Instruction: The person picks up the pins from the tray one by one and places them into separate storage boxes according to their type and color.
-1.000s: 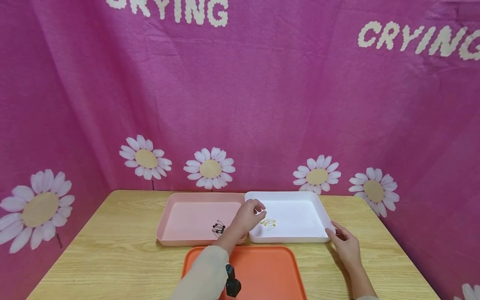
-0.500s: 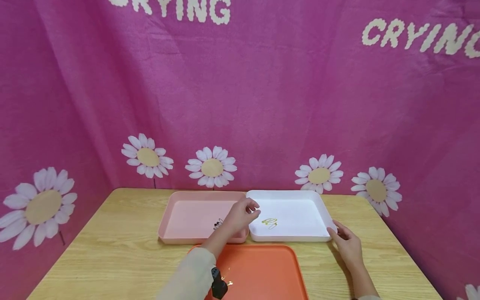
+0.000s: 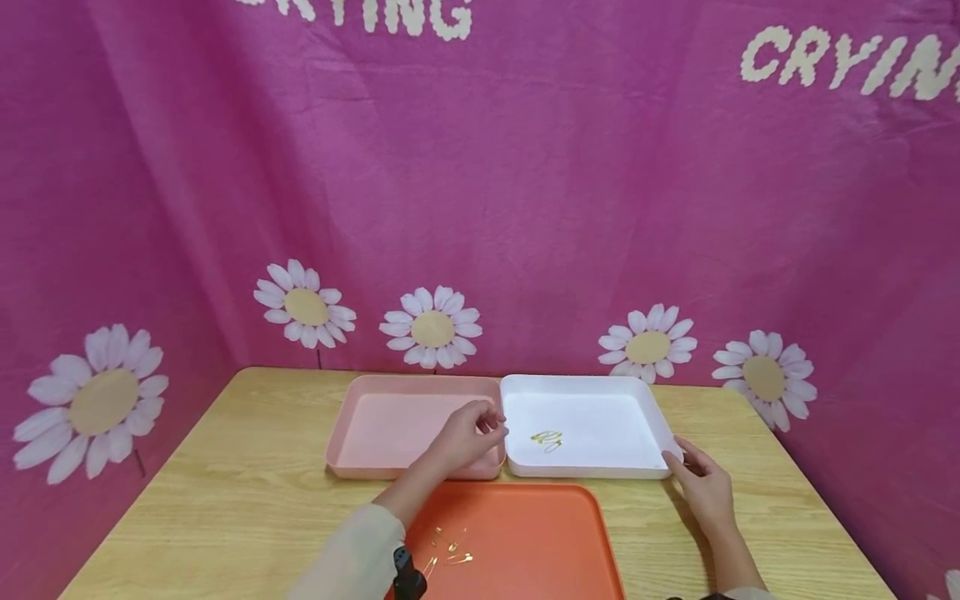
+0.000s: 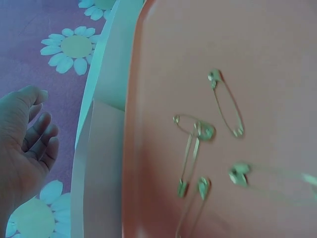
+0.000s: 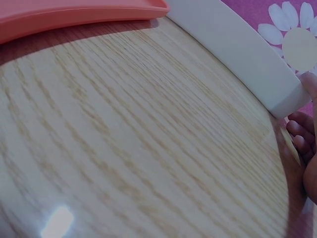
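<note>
My left hand (image 3: pixel 467 433) hovers over the right part of the pink tray (image 3: pixel 382 429), its fingers loosely curled and holding nothing in the left wrist view. My right hand (image 3: pixel 705 487) grips the front right corner of the white tray (image 3: pixel 607 425), thumb at the rim and fingers curled by the outer wall. A small group of yellow safety pins (image 3: pixel 547 439) lies at the left in the white tray. On the orange tray (image 3: pixel 543 533) are several gold safety pins (image 4: pixel 228 104), spread apart. The dark pins in the pink tray are hidden behind my left hand and forearm.
The pink and white trays stand side by side on the wooden table (image 3: pixel 217 483), the orange one in front of them, nearer to me. A magenta cloth (image 3: pixel 525 208) with printed daisies hangs behind and at both sides.
My left hand has moved left, from over the white tray's left edge to over the pink tray. The gold pins on the orange tray have come into sight; the right hand stays at its corner.
</note>
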`<act>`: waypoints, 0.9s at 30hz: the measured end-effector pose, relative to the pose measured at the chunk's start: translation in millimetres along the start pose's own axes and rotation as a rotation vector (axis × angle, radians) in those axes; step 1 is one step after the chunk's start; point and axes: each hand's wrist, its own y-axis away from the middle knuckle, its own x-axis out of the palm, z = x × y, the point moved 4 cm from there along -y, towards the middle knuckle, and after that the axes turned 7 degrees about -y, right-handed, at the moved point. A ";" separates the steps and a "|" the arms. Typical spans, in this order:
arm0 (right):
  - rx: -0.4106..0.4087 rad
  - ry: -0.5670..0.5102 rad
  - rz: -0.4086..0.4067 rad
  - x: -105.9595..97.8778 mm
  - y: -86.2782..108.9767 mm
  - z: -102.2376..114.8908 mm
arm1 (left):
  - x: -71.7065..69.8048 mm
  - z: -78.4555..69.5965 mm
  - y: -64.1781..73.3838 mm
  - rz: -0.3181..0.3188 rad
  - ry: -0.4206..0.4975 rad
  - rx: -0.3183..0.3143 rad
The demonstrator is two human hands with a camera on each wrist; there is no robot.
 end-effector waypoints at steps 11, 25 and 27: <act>0.001 -0.009 0.003 -2.0 -0.2 3.6 | -15.5 7.2 21.4 0.010 0.005 0.010; -0.015 0.001 0.012 -0.9 1.2 2.8 | -34.1 14.1 50.8 0.045 -0.028 0.051; -0.010 0.002 0.014 -0.9 1.7 2.4 | -36.1 13.4 55.5 0.051 -0.042 0.076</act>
